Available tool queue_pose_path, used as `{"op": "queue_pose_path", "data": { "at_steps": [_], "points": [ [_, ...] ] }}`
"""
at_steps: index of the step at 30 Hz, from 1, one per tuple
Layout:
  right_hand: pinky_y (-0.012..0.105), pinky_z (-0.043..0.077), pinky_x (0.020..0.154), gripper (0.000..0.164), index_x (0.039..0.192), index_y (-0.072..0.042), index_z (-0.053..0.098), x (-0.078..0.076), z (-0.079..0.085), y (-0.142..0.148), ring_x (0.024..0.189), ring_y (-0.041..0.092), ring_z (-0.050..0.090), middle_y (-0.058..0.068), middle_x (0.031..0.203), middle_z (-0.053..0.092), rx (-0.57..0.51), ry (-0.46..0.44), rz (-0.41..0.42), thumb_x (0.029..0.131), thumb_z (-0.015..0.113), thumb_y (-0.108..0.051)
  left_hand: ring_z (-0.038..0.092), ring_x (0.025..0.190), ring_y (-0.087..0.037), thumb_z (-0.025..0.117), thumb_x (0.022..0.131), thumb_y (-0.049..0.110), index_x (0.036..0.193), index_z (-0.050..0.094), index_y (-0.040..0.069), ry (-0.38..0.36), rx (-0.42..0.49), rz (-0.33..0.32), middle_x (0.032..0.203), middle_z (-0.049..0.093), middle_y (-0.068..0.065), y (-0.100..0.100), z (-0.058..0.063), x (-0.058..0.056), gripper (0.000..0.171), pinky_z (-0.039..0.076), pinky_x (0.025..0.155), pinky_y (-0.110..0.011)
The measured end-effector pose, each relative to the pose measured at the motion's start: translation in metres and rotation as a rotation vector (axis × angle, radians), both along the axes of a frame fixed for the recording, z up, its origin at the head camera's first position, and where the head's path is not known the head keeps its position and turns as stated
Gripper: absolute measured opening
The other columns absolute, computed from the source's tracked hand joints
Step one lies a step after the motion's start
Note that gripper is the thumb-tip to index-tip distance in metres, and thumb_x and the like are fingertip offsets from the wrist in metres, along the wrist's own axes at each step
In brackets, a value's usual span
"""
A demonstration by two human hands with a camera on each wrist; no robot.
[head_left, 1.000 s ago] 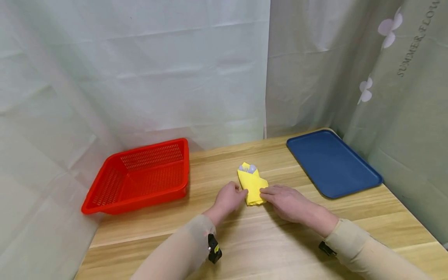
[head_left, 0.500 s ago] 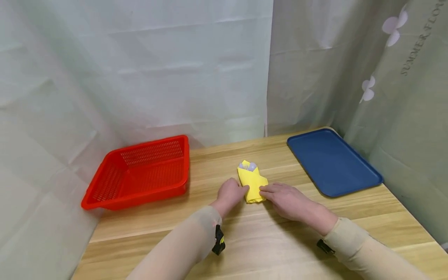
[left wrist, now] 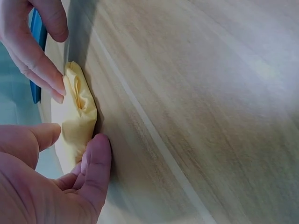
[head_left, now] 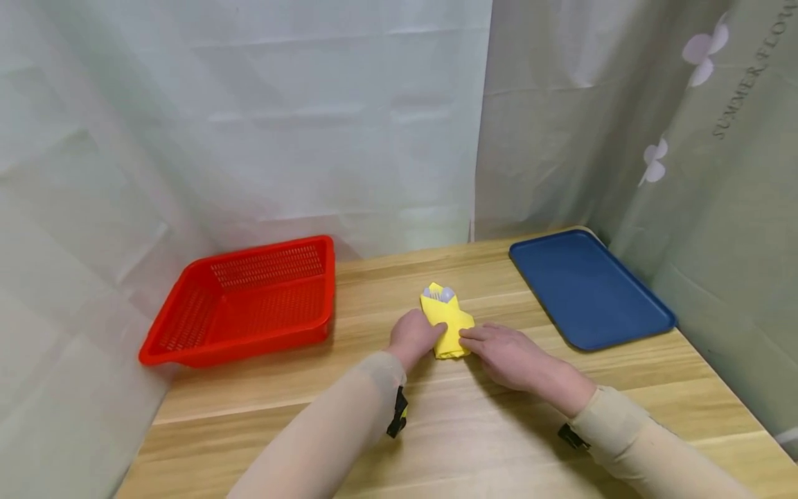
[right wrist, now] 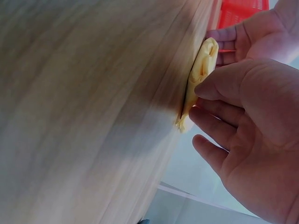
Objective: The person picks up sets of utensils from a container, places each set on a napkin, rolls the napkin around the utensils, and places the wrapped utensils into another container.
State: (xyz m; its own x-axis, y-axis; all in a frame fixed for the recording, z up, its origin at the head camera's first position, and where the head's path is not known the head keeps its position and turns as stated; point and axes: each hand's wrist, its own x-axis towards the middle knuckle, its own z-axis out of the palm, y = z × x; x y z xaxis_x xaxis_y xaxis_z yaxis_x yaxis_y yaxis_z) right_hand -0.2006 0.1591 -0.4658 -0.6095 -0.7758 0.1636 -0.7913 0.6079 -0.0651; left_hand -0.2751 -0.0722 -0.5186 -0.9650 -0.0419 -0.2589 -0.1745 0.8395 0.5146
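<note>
A yellow napkin [head_left: 454, 331] lies folded into a pouch on the wooden table. From its far end stick out the heads of a pale purple fork [head_left: 434, 296] and a rounder utensil like a spoon [head_left: 447, 294]. My left hand [head_left: 414, 335] pinches the napkin's near left side, thumb on top and fingers along the edge, as the left wrist view shows. At the right edge, my right hand [head_left: 508, 355] touches the napkin with its fingertips, fingers fairly straight. The napkin's layered near end [left wrist: 80, 100] shows in the left wrist view.
A red plastic basket [head_left: 321, 333] with slotted sides stands at the left of the table. Toward the back right lies a flat blue tray [head_left: 589, 291]. Pale curtains [head_left: 349, 125] hang behind the table and along both sides.
My left hand has moved slightly right and forward, its thumb now reaching further over the napkin. The right hand stays at the right edge. The head view has shifted a little.
</note>
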Motion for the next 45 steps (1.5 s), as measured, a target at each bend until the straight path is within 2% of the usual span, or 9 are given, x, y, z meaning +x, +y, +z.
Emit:
{"op": "queue_pose_path", "data": {
  "at_steps": [5, 9, 10, 19, 21, 22, 28, 32, 45],
  "points": [
    [0.051, 0.054, 0.113, 0.04, 0.14, 0.002, 0.072, -0.001, -0.003, 0.0, 0.134, 0.036, 0.067, 0.017, 0.147, 0.069, -0.007, 0.003, 0.0, 0.101, 0.076, -0.002, 0.069, 0.06, -0.021, 0.076, 0.104, 0.043, 0.1, 0.07, 0.004, -0.065, 0.056, 0.073, 0.077, 0.07, -0.007, 0.014, 0.055, 0.029, 0.04, 0.058, 0.06, -0.032],
    [0.051, 0.054, 0.113, 0.041, 0.14, 0.002, 0.072, -0.001, -0.003, 0.0, 0.134, 0.036, 0.067, 0.017, 0.147, 0.069, -0.007, 0.009, 0.001, 0.099, 0.078, -0.002, 0.067, 0.054, -0.018, 0.079, 0.102, 0.041, 0.101, 0.069, 0.005, -0.081, 0.095, 0.102, 0.079, 0.068, -0.007, 0.013, 0.041, 0.018, 0.038, 0.056, 0.051, -0.028],
    [0.051, 0.054, 0.114, 0.041, 0.14, 0.002, 0.072, -0.001, -0.003, 0.0, 0.134, 0.036, 0.067, 0.017, 0.147, 0.069, -0.007, 0.008, 0.0, 0.099, 0.078, -0.003, 0.069, 0.056, -0.021, 0.08, 0.102, 0.036, 0.101, 0.069, 0.004, -0.102, 0.09, 0.114, 0.08, 0.069, -0.009, 0.016, 0.049, 0.021, 0.034, 0.058, 0.053, -0.03],
    [0.052, 0.054, 0.113, 0.041, 0.14, 0.002, 0.072, -0.001, -0.002, 0.0, 0.134, 0.037, 0.067, 0.017, 0.147, 0.069, -0.014, 0.007, -0.004, 0.099, 0.077, -0.002, 0.068, 0.053, -0.02, 0.087, 0.095, 0.031, 0.105, 0.068, 0.002, -0.097, 0.181, 0.128, 0.085, 0.069, -0.008, 0.01, 0.037, 0.011, 0.036, 0.058, 0.05, -0.031],
    [0.052, 0.054, 0.113, 0.041, 0.14, 0.002, 0.072, -0.001, -0.002, -0.001, 0.134, 0.037, 0.067, 0.017, 0.147, 0.068, -0.015, 0.008, -0.001, 0.099, 0.077, -0.002, 0.071, 0.056, -0.023, 0.087, 0.095, 0.025, 0.108, 0.067, 0.0, -0.13, 0.212, 0.155, 0.088, 0.07, -0.011, 0.012, 0.049, 0.014, 0.035, 0.061, 0.052, -0.033],
    [0.052, 0.054, 0.113, 0.041, 0.14, 0.002, 0.072, -0.001, -0.002, -0.001, 0.134, 0.037, 0.067, 0.017, 0.147, 0.068, -0.015, 0.007, 0.0, 0.099, 0.077, -0.002, 0.071, 0.056, -0.023, 0.087, 0.095, 0.026, 0.109, 0.067, -0.001, -0.123, 0.221, 0.159, 0.089, 0.069, -0.012, 0.01, 0.041, 0.011, 0.036, 0.061, 0.051, -0.032],
    [0.051, 0.053, 0.115, 0.041, 0.14, 0.002, 0.072, -0.001, -0.003, -0.001, 0.135, 0.036, 0.066, 0.017, 0.148, 0.068, -0.006, 0.002, -0.008, 0.099, 0.077, -0.002, 0.069, 0.056, -0.022, 0.087, 0.096, 0.022, 0.111, 0.066, -0.002, -0.125, 0.251, 0.181, 0.091, 0.069, -0.014, 0.011, 0.047, 0.014, 0.035, 0.06, 0.053, -0.03],
    [0.051, 0.052, 0.115, 0.041, 0.14, 0.001, 0.072, -0.002, -0.003, 0.0, 0.136, 0.036, 0.066, 0.017, 0.148, 0.068, 0.002, -0.008, -0.011, 0.1, 0.076, -0.002, 0.069, 0.056, -0.021, 0.086, 0.096, 0.014, 0.109, 0.065, -0.003, -0.147, 0.314, 0.22, 0.088, 0.069, -0.012, 0.015, 0.062, 0.024, 0.029, 0.063, 0.057, -0.031],
    [0.053, 0.054, 0.113, 0.042, 0.139, 0.002, 0.073, -0.001, -0.003, 0.002, 0.133, 0.038, 0.067, 0.017, 0.146, 0.069, -0.03, -0.016, -0.015, 0.097, 0.076, 0.001, 0.073, 0.068, -0.022, 0.078, 0.101, 0.006, 0.11, 0.065, -0.005, -0.142, 0.441, 0.216, 0.093, 0.068, -0.012, 0.017, 0.067, 0.035, 0.019, 0.066, 0.065, -0.032]
  ]
}}
